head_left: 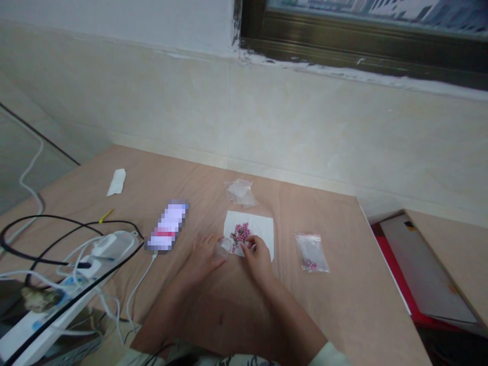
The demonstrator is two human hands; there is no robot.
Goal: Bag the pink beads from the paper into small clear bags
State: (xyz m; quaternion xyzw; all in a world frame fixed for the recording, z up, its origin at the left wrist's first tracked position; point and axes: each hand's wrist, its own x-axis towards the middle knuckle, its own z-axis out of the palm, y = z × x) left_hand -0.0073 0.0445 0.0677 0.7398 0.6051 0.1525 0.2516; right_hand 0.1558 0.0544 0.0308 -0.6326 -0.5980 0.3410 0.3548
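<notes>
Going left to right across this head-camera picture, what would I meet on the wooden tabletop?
White power strip → blurred-out phone → white sheet with pink beads → small clear zip bag holding pink beads

Left hand (pixel 202 256) grips a small clear plastic cup (pixel 223 247), held tilted over the lower left corner of a flat white paper sheet (pixel 259 229). Right hand (pixel 257 259) has its fingertips at a cluster of pink beads (pixel 241 233) on the sheet.
</notes>
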